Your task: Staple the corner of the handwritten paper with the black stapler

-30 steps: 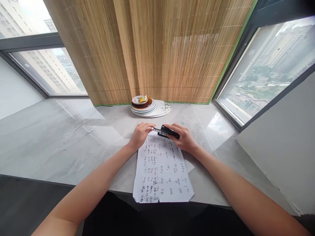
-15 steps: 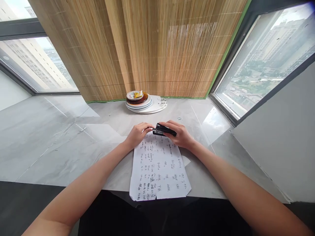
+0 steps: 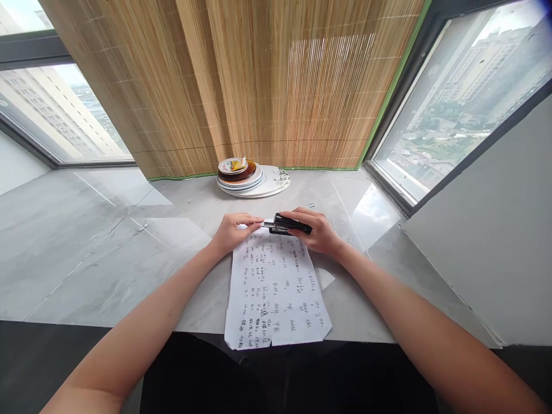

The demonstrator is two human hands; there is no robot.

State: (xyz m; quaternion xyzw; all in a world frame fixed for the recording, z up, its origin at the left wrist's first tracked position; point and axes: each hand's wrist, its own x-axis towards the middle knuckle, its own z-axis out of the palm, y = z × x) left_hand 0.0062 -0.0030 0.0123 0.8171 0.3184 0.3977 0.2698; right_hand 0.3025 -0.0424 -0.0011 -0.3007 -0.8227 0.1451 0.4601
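A black stapler is held above the far end of a handwritten sheet of paper. My right hand grips its body from the right, fingers on top and thumb below. Out of the stapler's left end sticks a silver metal staple tray. The thumb and fingertips of my left hand pinch the outer end of that tray. Whether staples lie inside it is too small to tell. The paper rests on the grey counter, its near edge reaching the counter's front edge.
A stack of plates stands at the back of the marbled counter, against a bamboo blind. Windows flank the blind on both sides. Small scraps lie on the left of the counter.
My left hand has moved left, drawing the metal tray further out of the stapler. My right hand still holds the stapler in nearly the same place. The view has shifted slightly.
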